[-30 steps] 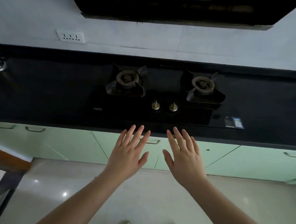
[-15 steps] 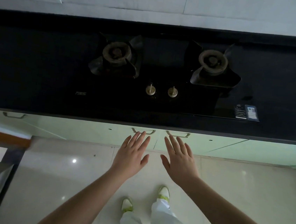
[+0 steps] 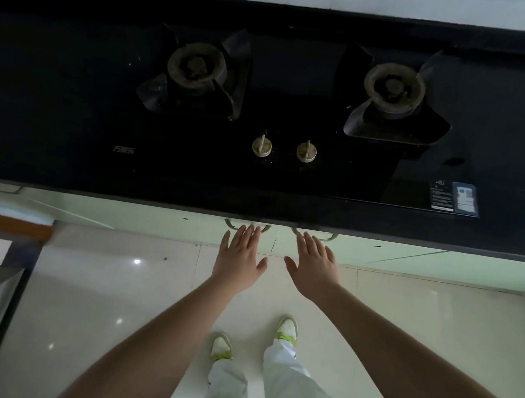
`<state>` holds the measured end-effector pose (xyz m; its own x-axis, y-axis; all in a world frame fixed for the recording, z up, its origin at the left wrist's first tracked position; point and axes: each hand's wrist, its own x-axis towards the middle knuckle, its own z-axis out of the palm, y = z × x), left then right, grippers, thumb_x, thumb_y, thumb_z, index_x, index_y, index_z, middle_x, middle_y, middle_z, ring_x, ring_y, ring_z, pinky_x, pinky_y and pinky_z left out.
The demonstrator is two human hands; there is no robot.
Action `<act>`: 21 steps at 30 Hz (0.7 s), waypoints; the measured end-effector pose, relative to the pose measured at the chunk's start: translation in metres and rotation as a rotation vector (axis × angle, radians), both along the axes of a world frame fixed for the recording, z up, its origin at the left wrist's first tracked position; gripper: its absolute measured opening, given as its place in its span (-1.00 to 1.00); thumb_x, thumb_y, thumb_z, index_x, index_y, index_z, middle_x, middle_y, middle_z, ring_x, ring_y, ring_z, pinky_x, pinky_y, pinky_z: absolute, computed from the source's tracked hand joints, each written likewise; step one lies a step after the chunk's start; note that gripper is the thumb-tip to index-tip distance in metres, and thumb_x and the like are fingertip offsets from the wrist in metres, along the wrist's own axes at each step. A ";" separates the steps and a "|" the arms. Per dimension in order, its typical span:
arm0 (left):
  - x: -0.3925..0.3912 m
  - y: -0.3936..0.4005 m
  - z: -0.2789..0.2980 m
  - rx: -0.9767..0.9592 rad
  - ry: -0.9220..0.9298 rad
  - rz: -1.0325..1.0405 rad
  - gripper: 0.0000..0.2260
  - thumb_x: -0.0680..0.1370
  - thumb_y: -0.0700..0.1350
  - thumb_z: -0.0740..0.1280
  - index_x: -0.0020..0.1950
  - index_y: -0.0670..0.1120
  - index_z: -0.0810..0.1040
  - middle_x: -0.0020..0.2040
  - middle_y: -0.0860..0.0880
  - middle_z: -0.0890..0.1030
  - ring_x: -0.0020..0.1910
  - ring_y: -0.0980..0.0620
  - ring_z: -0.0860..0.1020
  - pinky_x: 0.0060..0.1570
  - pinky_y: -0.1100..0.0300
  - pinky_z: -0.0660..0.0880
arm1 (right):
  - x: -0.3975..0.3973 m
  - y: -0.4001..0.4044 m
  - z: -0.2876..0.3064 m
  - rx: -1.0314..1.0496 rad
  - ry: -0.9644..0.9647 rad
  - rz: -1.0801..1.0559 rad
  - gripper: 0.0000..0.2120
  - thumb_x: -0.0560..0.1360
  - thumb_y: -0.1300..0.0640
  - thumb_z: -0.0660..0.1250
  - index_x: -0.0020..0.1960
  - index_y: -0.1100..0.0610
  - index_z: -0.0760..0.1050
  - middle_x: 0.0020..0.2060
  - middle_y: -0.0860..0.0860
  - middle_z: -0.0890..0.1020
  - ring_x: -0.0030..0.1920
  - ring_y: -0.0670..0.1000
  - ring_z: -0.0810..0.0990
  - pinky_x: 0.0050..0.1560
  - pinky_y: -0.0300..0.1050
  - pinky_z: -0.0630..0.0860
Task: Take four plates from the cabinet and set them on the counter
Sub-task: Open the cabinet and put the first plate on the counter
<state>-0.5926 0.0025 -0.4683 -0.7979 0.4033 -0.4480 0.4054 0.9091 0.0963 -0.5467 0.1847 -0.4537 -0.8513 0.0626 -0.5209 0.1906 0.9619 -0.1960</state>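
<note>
Since a second ago the view has tipped downward: the wall socket and dark hood have gone from sight, and the black stone counter (image 3: 56,80) with its two-burner gas hob (image 3: 283,110) now fills the far part of the picture. The left hand (image 3: 240,255) and right hand (image 3: 314,264), fingers straight, have come forward to the curved metal handles (image 3: 328,237) of the pale green cabinet doors (image 3: 155,220). White trousers (image 3: 271,381) and white-and-yellow shoes (image 3: 287,329) have come into view.

head view | looks steeply down from above; faces counter (image 3: 35,129) edge; cabinet (image 3: 155,220) fronts below
</note>
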 end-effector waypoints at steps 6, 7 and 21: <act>-0.009 0.004 -0.002 0.048 0.009 0.033 -0.38 0.61 0.17 0.09 0.57 -0.10 0.05 0.52 -0.07 0.24 0.52 -0.05 0.13 0.48 -0.06 0.02 | -0.018 -0.002 -0.007 -0.124 -0.061 -0.175 -0.35 0.63 -0.20 -0.03 0.58 0.13 -0.04 0.58 0.02 0.05 0.57 0.01 -0.09 0.52 0.04 -0.05; -0.009 0.004 -0.001 0.053 0.017 0.031 -0.41 0.60 0.16 0.10 0.55 -0.10 0.11 0.48 -0.06 0.29 0.49 -0.05 0.19 0.45 -0.04 0.10 | -0.018 -0.003 -0.007 -0.121 -0.054 -0.177 -0.36 0.63 -0.19 -0.02 0.58 0.13 -0.03 0.57 0.03 0.08 0.56 0.02 -0.07 0.51 0.04 -0.02; 0.051 -0.053 0.001 0.217 -0.149 0.107 -0.51 0.62 0.19 0.11 0.46 -0.05 0.32 0.43 -0.03 0.35 0.43 -0.04 0.26 0.31 -0.03 0.37 | 0.069 -0.018 0.003 -0.085 -0.017 -0.221 -0.40 0.60 -0.23 0.06 0.50 0.11 0.19 0.48 0.05 0.27 0.49 0.07 0.18 0.40 0.10 0.28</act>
